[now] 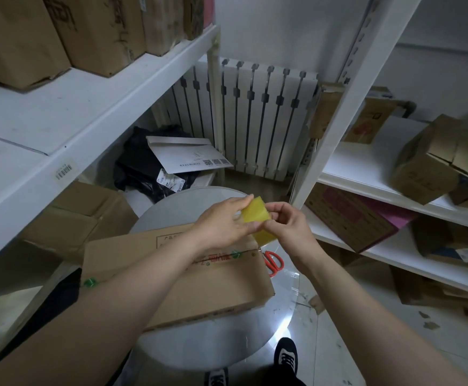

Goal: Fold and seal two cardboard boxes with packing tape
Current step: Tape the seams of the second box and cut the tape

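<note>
**Finding the tape's free end above the first box**

The round worktop (199, 349) carries 1 long cardboard box (188, 277), lying across its 9 o'clock side with the top face shut. I can make out no tape on it. Above the box's 1 o'clock corner, both hands work the yellow tape roll (256, 215). The left hand (221, 227) holds the roll with fingers curled round it. The right hand (288, 227) pinches at its near edge, fingers clamped together on the tape.

To my eye the step is freeing the end. It would go best with the roll held steady, the end peeled straight so it does not split, and enough drawn off to run past both ends of the seam. The red scissors (273, 261) lie just beside the box at 3 o'clock, handy for the cut.

As for containers, the closed boxes (18, 37) on the shelf at 10 o'clock hide their contents. The carton (82, 218) under that shelf and the tipped box (433, 165) on the 2 o'clock shelf have loose flaps, but I cannot see inside either.
</note>
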`<action>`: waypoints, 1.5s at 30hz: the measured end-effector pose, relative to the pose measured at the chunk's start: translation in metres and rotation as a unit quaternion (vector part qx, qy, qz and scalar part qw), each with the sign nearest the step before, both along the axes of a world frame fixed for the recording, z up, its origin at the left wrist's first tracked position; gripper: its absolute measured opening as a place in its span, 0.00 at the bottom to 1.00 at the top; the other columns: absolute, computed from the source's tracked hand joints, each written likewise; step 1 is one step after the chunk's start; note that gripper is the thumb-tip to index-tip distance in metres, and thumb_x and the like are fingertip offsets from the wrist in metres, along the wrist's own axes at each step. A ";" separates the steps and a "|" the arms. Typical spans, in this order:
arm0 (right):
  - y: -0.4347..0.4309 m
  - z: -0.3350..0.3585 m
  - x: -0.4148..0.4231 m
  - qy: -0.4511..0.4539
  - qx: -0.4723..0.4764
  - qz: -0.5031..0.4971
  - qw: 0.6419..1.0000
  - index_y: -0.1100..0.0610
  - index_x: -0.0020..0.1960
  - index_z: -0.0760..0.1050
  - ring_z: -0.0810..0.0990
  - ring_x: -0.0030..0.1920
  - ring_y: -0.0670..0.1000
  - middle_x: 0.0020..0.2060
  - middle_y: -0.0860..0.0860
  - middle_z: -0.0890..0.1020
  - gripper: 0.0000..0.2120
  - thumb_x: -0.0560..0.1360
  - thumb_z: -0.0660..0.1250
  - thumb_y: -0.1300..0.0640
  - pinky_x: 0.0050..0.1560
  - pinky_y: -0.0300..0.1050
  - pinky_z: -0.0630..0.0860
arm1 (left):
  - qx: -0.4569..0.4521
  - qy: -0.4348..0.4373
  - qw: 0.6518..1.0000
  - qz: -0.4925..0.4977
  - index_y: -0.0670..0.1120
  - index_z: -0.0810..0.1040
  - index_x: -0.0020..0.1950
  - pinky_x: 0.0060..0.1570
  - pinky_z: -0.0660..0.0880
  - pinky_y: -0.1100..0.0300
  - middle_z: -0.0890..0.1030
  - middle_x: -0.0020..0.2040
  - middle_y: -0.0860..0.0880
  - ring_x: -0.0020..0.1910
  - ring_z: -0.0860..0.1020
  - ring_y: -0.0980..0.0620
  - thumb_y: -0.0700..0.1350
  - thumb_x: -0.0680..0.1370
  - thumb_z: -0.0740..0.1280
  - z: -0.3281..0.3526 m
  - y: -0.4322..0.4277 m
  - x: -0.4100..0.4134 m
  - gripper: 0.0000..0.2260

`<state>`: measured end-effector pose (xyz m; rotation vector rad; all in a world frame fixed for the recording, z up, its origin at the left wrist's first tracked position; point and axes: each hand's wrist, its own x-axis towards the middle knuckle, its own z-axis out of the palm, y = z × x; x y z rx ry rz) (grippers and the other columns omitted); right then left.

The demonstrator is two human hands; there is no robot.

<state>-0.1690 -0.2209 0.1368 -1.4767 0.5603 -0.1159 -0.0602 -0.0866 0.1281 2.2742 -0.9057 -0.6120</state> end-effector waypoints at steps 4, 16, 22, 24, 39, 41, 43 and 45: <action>0.002 0.001 0.004 -0.005 -0.018 0.025 1.000 0.56 0.49 0.81 0.81 0.38 0.41 0.39 0.51 0.82 0.09 0.74 0.68 0.68 0.39 0.33 0.77 | 0.043 -0.170 0.983 -0.047 0.55 0.57 0.79 0.69 0.67 0.53 0.59 0.78 0.58 0.74 0.65 0.53 0.61 0.80 0.60 0.008 0.001 -0.007 0.30; -0.003 0.002 0.008 -0.031 0.001 0.062 0.998 0.58 0.51 0.79 0.78 0.42 0.47 0.41 0.54 0.79 0.11 0.75 0.65 0.71 0.44 0.39 0.77 | 0.050 -0.370 0.924 -0.087 0.49 0.65 0.76 0.39 0.77 0.54 0.65 0.76 0.55 0.46 0.82 0.47 0.64 0.75 0.64 0.009 0.012 -0.005 0.34; -0.001 0.006 0.013 -0.044 0.018 0.046 0.998 0.60 0.48 0.77 0.79 0.37 0.45 0.34 0.50 0.78 0.06 0.76 0.66 0.69 0.41 0.36 0.77 | -0.031 -0.506 0.859 -0.071 0.42 0.79 0.65 0.20 0.72 0.61 0.79 0.66 0.48 0.28 0.78 0.49 0.53 0.68 0.77 -0.002 0.016 -0.004 0.28; -0.001 0.005 0.014 -0.043 0.028 0.037 0.998 0.62 0.48 0.76 0.75 0.39 0.51 0.35 0.54 0.74 0.03 0.76 0.67 0.68 0.41 0.39 0.75 | -0.065 -0.557 0.824 -0.085 0.43 0.81 0.62 0.22 0.71 0.62 0.81 0.63 0.48 0.27 0.75 0.52 0.51 0.75 0.71 -0.006 0.017 -0.005 0.19; -0.005 0.010 0.008 -0.055 -0.071 0.103 0.991 0.69 0.55 0.74 0.80 0.44 0.60 0.44 0.65 0.79 0.09 0.75 0.67 0.70 0.50 0.50 0.82 | 0.013 -0.435 0.890 -0.136 0.49 0.57 0.79 0.28 0.69 0.59 0.60 0.78 0.54 0.41 0.82 0.46 0.51 0.71 0.75 0.013 0.008 -0.003 0.41; -0.006 0.009 0.008 -0.066 -0.052 0.084 0.993 0.70 0.55 0.73 0.77 0.44 0.60 0.44 0.65 0.77 0.09 0.76 0.67 0.69 0.48 0.49 0.82 | -0.057 -0.474 0.870 -0.122 0.45 0.66 0.75 0.21 0.70 0.60 0.69 0.74 0.49 0.34 0.81 0.47 0.46 0.67 0.78 0.005 0.010 -0.008 0.39; -0.003 0.009 0.006 -0.078 -0.018 0.073 0.994 0.71 0.55 0.73 0.77 0.43 0.58 0.42 0.62 0.76 0.09 0.75 0.67 0.71 0.43 0.41 0.80 | -0.097 -0.506 0.849 -0.119 0.44 0.70 0.72 0.20 0.70 0.59 0.73 0.72 0.48 0.30 0.78 0.48 0.43 0.68 0.77 -0.003 0.010 -0.009 0.34; -0.002 0.007 0.004 -0.085 0.029 0.061 0.994 0.73 0.55 0.73 0.78 0.43 0.56 0.41 0.60 0.76 0.09 0.76 0.67 0.71 0.43 0.39 0.79 | -0.128 -0.557 0.812 -0.118 0.44 0.75 0.69 0.20 0.71 0.59 0.75 0.69 0.48 0.29 0.75 0.50 0.42 0.71 0.75 -0.008 0.011 -0.008 0.26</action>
